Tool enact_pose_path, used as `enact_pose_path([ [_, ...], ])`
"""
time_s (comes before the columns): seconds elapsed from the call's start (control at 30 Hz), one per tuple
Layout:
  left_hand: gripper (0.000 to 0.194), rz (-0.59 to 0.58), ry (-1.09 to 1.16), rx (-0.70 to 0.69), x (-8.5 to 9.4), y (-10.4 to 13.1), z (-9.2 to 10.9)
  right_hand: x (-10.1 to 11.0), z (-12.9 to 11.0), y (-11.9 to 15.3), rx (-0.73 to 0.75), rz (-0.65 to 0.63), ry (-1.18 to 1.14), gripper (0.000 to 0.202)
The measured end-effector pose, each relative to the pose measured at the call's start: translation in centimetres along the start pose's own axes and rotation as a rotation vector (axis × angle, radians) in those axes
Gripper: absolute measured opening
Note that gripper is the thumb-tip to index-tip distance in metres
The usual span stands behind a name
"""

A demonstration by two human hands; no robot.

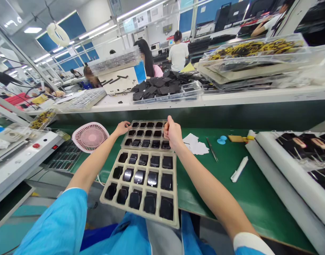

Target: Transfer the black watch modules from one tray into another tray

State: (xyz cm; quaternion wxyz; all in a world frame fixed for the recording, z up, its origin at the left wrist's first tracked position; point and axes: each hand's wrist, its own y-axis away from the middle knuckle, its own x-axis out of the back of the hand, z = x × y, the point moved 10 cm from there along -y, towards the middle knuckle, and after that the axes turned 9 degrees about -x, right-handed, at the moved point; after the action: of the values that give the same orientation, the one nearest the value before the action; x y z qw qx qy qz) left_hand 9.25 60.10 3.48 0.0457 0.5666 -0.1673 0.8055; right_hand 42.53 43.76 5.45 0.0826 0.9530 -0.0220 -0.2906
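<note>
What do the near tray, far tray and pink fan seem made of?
Near tray: probably matte moulded plastic, cream, opaque, with rounded pockets. Far tray: likely slightly glossy plastic; its rim looks translucent. Pink fan: apparently smooth plastic, evenly coloured across its grille.

No lettering is legible across this workroom: sheets [142, 18] posted high beyond the left fingers [127, 124] and right fingers [166, 131] are too small to decipher, as are dark marks on a white panel [122, 85] above and past the left fingers. A white instrument's small display [154, 46], well beyond the right fingers, is likewise unreadable.
</note>
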Motion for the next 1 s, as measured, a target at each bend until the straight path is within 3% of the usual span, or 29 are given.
enact_pose_path([
  [0.17,0.039,-0.032,-0.065,-0.048,-0.2,-3.5,1.4,0.3,0.2,-0.4,-0.036,0.017,0.015,0.062],
  [0.33,0.033,-0.029,-0.11,-0.06,-1.2,-4.9,2.5,0.8,-0.9,-0.2,0.031,0.019,0.01,0.064],
  [0.5,0.027,0.022,-0.09,-0.101,-0.6,-3.6,3.0,0.2,-0.8,-0.2,0.039,-0.034,0.1,0.065],
  [0.63,0.02,0.262,0.117,-0.149,2.5,0.0,5.0,0.0,0.5,-1.2,0.036,-0.034,0.204,0.065],
  [0.73,0.025,0.354,0.408,-0.127,3.9,3.5,7.9,0.1,0.3,-1.5,0.131,0.006,0.376,0.065],
  [0.87,0.039,0.272,0.694,-0.135,3.6,7.5,14.7,-0.7,-0.6,-0.2,0.303,0.059,0.667,0.061],
  [1.0,0.043,0.168,0.844,-0.168,3.0,9.6,20.9,-2.6,0.3,1.7,0.313,0.0,0.833,0.05],
])
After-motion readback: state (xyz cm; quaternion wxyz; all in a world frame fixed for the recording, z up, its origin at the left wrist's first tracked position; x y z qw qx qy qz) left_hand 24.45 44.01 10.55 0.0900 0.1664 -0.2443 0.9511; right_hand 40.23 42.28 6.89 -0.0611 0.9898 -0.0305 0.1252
